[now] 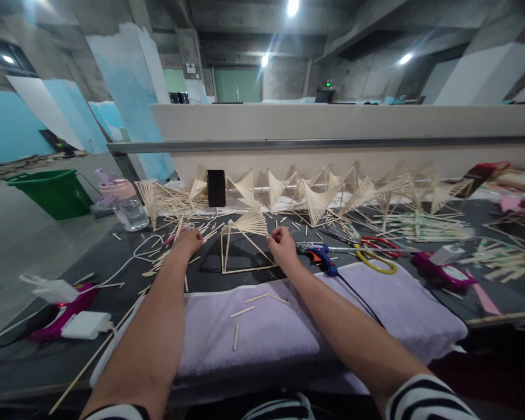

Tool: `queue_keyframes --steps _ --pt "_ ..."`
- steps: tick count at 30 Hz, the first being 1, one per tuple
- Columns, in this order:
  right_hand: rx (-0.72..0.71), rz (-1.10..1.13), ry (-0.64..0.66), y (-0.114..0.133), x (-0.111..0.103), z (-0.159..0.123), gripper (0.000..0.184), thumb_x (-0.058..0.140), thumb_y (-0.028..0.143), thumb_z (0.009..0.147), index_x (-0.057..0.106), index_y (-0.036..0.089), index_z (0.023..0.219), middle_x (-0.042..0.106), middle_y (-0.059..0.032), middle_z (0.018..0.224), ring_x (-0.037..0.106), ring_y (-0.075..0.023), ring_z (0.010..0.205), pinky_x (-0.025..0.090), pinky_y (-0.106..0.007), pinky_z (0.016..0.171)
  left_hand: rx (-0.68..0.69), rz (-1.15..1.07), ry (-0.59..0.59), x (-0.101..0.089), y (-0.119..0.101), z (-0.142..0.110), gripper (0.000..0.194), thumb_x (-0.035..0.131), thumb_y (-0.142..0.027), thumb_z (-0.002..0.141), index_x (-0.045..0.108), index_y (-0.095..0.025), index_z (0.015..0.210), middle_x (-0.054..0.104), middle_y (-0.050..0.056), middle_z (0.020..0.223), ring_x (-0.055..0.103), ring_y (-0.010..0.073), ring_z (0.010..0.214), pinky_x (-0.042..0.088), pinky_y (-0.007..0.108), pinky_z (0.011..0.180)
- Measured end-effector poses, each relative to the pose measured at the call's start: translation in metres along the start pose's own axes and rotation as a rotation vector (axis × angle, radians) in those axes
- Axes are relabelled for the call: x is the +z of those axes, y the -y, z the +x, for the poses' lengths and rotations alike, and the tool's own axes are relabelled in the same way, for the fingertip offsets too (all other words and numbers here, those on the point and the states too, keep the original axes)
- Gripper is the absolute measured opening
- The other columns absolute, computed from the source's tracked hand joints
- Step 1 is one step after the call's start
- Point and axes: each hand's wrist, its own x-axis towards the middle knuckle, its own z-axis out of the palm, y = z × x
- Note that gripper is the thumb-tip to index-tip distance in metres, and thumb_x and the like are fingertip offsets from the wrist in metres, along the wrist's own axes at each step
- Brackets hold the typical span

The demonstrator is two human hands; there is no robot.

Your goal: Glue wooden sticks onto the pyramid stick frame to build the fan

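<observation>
A small model of wooden sticks (244, 269) stands on the dark table between my hands, with a twisted fan of thin sticks on top of a triangular frame. My right hand (283, 245) is closed in a pinch at the model's right side, fingertips at the end of the fan. To the left, my left hand (189, 239) is curled closed above loose sticks; what its fingers hold, if anything, is hidden. A blue glue gun (321, 256) lies just right of my right hand. Several short stick pieces (242, 311) rest on the lilac towel (262, 344) in front.
Similar stick models (317, 201) line the back, beside an upright black phone (216, 188). Scissors with red and yellow handles (376, 262) lie right. Magenta power strips (444, 274) sit at both sides. A water bottle (129, 204) and a green bin (52, 195) are left.
</observation>
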Motion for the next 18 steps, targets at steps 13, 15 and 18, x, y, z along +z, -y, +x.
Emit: queue_keyframes --steps 13,15,18 --pt "0.001 0.002 0.0 -0.001 0.001 -0.001 0.017 0.053 0.034 0.069 0.043 0.023 0.077 0.054 0.0021 0.061 0.052 -0.0163 0.058 0.04 -0.027 0.051 0.03 0.067 -0.083 0.015 -0.006 0.004 0.012 0.057 -0.024 0.072 0.064 -0.017 0.077 0.068 0.011 0.091 0.06 0.0236 0.091 0.041 0.027 0.074" --pt "0.001 0.002 0.0 0.0 0.001 0.0 0.017 0.053 0.034 0.069 0.043 0.023 0.077 0.053 0.0023 0.06 0.051 -0.016 0.057 0.039 -0.027 0.051 0.032 0.052 -0.076 0.013 -0.004 0.004 0.011 0.057 -0.025 0.072 0.065 -0.017 0.075 0.068 0.01 0.088 0.06 0.0229 0.09 0.041 0.026 0.073" --pt "0.0 0.006 0.003 0.0 0.0 0.0 0.016 0.053 0.034 0.069 0.043 0.023 0.076 0.053 0.0028 0.06 0.051 -0.0156 0.056 0.039 -0.027 0.051 0.027 0.025 -0.074 0.008 -0.001 0.004 0.011 0.058 -0.025 0.073 0.064 -0.017 0.073 0.068 0.01 0.09 0.059 0.0215 0.091 0.041 0.027 0.076"
